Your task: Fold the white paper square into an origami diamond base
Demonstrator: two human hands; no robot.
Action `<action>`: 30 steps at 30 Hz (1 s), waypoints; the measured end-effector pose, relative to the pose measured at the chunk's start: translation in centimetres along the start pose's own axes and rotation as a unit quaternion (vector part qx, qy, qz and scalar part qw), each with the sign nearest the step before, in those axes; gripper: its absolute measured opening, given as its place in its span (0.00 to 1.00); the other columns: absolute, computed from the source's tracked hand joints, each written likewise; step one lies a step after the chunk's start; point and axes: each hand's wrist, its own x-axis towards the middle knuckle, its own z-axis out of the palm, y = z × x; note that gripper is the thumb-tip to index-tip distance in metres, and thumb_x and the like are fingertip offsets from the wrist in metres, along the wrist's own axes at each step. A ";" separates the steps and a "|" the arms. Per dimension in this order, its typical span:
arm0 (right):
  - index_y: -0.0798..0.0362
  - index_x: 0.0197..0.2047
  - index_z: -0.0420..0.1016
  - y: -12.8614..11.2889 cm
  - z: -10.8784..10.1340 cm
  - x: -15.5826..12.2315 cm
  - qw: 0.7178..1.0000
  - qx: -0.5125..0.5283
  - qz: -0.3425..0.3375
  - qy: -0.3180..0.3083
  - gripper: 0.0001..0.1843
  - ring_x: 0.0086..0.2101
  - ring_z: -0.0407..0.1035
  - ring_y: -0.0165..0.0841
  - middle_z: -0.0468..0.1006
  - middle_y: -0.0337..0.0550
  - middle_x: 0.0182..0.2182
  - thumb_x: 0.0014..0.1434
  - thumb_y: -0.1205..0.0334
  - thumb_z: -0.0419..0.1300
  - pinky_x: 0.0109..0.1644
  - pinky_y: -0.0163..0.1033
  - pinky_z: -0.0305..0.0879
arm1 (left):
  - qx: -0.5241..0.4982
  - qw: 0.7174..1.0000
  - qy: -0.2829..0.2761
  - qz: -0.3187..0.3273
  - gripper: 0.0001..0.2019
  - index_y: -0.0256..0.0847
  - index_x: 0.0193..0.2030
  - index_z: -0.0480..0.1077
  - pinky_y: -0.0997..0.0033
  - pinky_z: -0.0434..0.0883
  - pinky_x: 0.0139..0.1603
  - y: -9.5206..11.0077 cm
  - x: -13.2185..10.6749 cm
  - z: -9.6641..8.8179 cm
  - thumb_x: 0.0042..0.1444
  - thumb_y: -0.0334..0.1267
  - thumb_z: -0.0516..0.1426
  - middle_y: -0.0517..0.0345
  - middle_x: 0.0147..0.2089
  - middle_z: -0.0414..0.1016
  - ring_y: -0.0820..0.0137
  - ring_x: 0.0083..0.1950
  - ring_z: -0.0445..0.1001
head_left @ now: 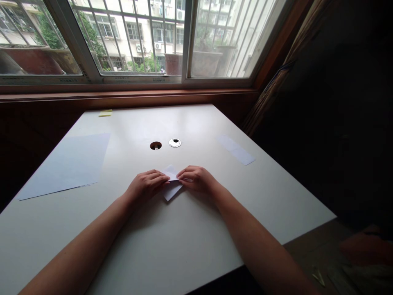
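Observation:
A small piece of white paper (172,191) lies on the white table between my hands, with a crease or folded edge running across its middle. My left hand (149,182) closes on its left side, thumb and fingertips pressed together at the crease. From the right, my right hand (196,179) pinches the same paper near the crease. One corner of the sheet points toward me and another part shows beyond the fingers. The edges under both hands' fingers are hidden.
Large paper sheets (67,164) lie at the left of the table (135,254). A creased paper strip (236,150) lies to the right. Beyond my hands are a round cable hole (155,146) and its cover (175,143). A yellow slip (105,113) sits near the far edge.

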 end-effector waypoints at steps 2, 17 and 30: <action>0.48 0.35 0.81 0.1 -0.1 -0.1 1.000 -0.002 0.009 0.009 0.05 0.38 0.77 0.33 0.84 0.40 0.38 0.60 0.65 0.62 0.42 0.36 0.73 | -0.025 0.999 0.013 -0.026 0.09 0.44 0.48 0.76 0.72 0.75 0.40 -0.2 -0.1 0.1 0.64 0.36 0.57 0.55 0.41 0.81 0.69 0.40 0.79; 0.47 0.42 0.78 -1.9 -0.1 0.7 0.995 -0.080 -0.043 0.043 0.07 0.40 0.69 0.37 0.82 0.42 0.40 0.64 0.63 0.59 0.47 0.44 0.65 | -0.023 0.997 0.078 -0.007 0.10 0.45 0.49 0.76 0.73 0.76 0.38 0.8 0.0 0.4 0.62 0.33 0.59 0.56 0.42 0.82 0.70 0.39 0.81; 0.49 0.41 0.76 -2.8 -0.2 0.9 0.993 -0.083 -0.071 0.054 0.06 0.40 0.69 0.37 0.81 0.42 0.38 0.63 0.66 0.58 0.46 0.45 0.64 | -0.031 0.995 0.093 -0.001 0.13 0.46 0.53 0.75 0.73 0.77 0.39 1.0 0.0 0.0 0.63 0.32 0.58 0.54 0.44 0.82 0.69 0.41 0.81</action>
